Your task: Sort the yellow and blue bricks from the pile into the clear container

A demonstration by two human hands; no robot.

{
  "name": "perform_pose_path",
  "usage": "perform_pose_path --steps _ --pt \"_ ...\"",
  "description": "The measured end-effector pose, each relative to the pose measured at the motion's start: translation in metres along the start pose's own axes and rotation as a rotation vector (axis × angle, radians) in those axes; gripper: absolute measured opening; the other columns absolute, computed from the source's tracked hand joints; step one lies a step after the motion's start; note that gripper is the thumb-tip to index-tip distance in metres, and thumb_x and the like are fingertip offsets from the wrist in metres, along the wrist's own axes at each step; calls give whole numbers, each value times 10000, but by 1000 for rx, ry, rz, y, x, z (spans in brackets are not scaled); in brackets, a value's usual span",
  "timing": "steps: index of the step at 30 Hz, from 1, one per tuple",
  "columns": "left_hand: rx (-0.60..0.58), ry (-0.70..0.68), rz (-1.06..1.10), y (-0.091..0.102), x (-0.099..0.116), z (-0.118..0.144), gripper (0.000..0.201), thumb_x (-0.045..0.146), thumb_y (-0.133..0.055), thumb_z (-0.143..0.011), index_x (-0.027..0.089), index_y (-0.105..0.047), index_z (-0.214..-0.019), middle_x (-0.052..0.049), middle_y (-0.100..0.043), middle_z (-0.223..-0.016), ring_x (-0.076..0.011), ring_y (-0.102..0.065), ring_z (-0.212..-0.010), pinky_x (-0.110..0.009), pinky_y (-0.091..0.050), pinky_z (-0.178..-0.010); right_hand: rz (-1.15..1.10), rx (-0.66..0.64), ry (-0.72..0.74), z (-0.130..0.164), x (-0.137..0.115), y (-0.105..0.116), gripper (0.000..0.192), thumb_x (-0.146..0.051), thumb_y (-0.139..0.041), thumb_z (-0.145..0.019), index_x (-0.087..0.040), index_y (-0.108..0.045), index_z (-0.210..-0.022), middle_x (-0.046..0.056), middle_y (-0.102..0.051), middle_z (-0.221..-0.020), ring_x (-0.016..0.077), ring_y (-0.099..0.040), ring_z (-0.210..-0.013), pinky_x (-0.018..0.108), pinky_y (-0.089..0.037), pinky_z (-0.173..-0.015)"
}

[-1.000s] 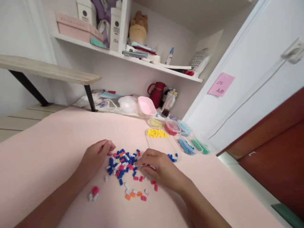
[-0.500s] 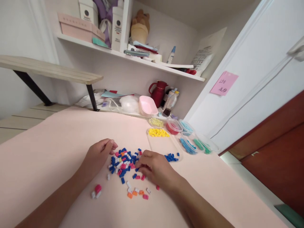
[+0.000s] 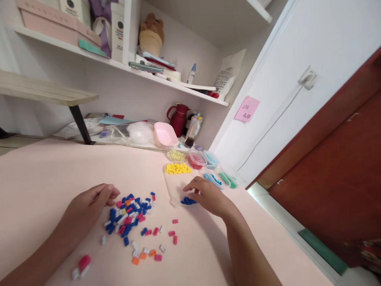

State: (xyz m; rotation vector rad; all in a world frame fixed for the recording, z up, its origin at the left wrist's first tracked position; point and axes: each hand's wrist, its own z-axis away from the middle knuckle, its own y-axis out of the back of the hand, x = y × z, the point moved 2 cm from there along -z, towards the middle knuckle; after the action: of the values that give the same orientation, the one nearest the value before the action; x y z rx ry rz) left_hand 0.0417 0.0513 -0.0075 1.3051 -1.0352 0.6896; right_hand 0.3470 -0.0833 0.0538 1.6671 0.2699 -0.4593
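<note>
A mixed pile of small toy building bricks (image 3: 128,214), blue, white, pink and orange, lies on the pink tabletop. At the pile's left edge rests my left hand (image 3: 97,198), its fingers curled together with the thumb on top; whatever is inside them, if anything, is hidden. My right hand (image 3: 210,195) is over the near right end of a shallow clear tray (image 3: 174,190), thumb and fingers apart. Just under its fingertips is a cluster of blue bricks (image 3: 188,201) in the tray. Yellow bricks (image 3: 178,169) fill the tray's far end.
Lidded tubs, one with red pieces (image 3: 197,159), one with green pieces (image 3: 228,179), stand at the table's right back. Behind are a pink bowl (image 3: 166,135) and a dark red jug (image 3: 178,119). Loose bricks (image 3: 149,254) lie in front of the pile.
My right hand has moved from the pile's right side to the blue bricks in the tray. My left hand stays by the pile. The view has swung right.
</note>
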Motion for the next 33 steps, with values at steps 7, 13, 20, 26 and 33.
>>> perform_pose_path --steps 7,13,20,26,33 --pt "14 -15 20 -2 14 8 372 578 -492 -789 264 -685 -731 -34 -754 -781 -259 -713 -758 -369 -532 -740 -124 126 332 2 -42 -20 195 -165 -548 -913 -233 -720 -978 35 -673 -913 140 -623 -774 264 -478 -716" --pt "39 -59 36 0 18 12 341 520 -518 -793 247 -696 -693 -14 -726 -686 -216 -685 -677 -315 -521 -684 -133 -94 605 10 -79 -58 121 -252 -616 -921 -251 -727 -970 29 -712 -928 161 -629 -899 263 -464 -823" --pt "46 -57 62 -1 17 13 320 496 -517 -789 242 -691 -702 1 -710 -648 -204 -682 -664 -296 -512 -667 0 -89 569 8 -79 -74 93 -313 -713 -839 -224 -687 -852 10 -677 -810 157 -601 -779 262 -425 -738" --pt "35 -63 64 -1 17 13 328 501 -511 -802 242 -685 -704 4 -714 -662 -199 -684 -671 -291 -515 -677 -62 -75 562 10 -85 -82 62 -184 -716 -789 -228 -678 -811 -7 -637 -742 148 -569 -741 265 -422 -751" --pt "-8 -15 -4 1 16 11 366 535 -467 -823 244 -679 -757 -25 -745 -787 -236 -702 -761 -347 -513 -747 -431 -1 259 0 -62 -38 109 -128 -666 -781 -215 -716 -822 8 -685 -879 141 -612 -813 247 -458 -748"
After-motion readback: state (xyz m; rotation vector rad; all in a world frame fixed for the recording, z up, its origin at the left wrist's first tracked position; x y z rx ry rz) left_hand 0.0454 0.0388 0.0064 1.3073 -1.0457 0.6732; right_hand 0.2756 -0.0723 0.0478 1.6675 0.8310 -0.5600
